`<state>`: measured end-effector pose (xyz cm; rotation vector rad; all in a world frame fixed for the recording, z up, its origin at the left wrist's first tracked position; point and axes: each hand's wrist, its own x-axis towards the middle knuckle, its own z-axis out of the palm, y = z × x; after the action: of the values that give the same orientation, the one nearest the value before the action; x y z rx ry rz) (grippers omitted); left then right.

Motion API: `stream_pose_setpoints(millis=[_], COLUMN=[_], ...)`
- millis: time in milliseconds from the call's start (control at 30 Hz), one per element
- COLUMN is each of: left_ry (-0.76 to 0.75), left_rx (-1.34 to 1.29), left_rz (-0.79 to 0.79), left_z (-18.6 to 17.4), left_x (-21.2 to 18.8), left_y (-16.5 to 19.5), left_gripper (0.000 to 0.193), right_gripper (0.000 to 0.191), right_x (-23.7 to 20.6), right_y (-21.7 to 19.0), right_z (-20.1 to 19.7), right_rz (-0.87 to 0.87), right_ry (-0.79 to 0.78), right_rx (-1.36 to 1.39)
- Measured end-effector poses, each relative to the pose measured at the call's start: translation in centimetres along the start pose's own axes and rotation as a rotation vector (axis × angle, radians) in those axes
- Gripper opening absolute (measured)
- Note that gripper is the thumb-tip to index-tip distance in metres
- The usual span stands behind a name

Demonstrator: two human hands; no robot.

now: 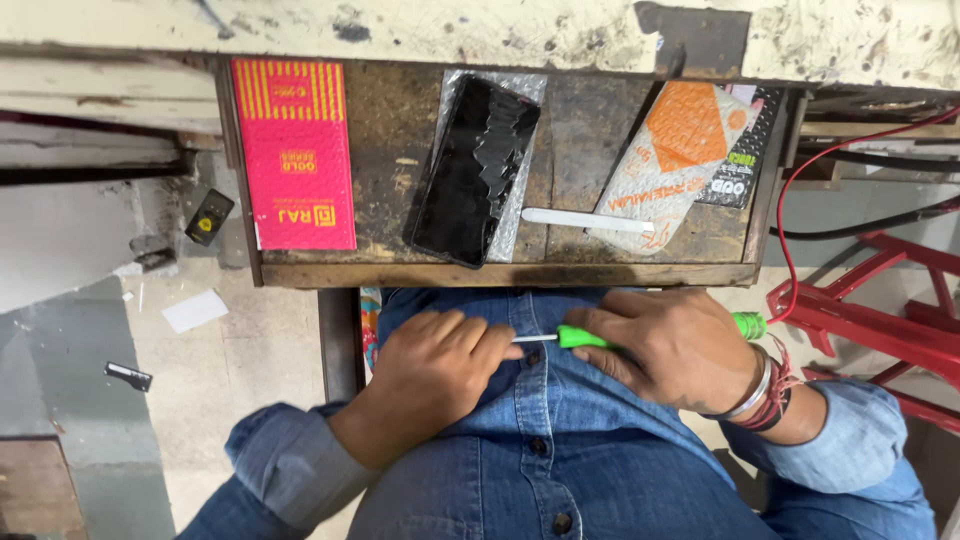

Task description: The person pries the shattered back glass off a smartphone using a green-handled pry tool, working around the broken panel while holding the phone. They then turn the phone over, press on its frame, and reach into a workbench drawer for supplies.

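Worn wooden drawer (500, 275) pulled open under a scuffed tabletop (400, 25), holding a pink box (295, 155), a black phone (470, 175) on plastic wrap, a white spudger (585, 219) and an orange packet (670, 160). Left hand (430, 365) curled closed at the screwdriver's metal tip, whatever it pinches is hidden. Right hand (675, 345) clamped on the green screwdriver (585, 338), over the lap. Best kept steady, tip square, light pressure.
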<state>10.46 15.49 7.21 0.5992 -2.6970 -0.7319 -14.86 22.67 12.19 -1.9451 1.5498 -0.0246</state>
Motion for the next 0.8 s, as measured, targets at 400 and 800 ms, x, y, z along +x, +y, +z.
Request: stream_pose_setpoints(millis=[400, 800], left_ry=[0.252, 0.254], left_rx=[-0.061, -0.016], left_rz=[-0.344, -0.462], left_z=[-2.0, -1.6], left_x=[-5.4, 3.1], left_y=[-2.2, -3.8], left_gripper=[0.025, 0.072], right_gripper=[0.035, 0.039], right_x=[-3.5, -1.4], right_y=[4.7, 4.7], right_z=[-1.3, -0.2], right_rz=[0.279, 0.293], right_ry=[0.163, 0.368], right_rx=[-0.183, 0.063])
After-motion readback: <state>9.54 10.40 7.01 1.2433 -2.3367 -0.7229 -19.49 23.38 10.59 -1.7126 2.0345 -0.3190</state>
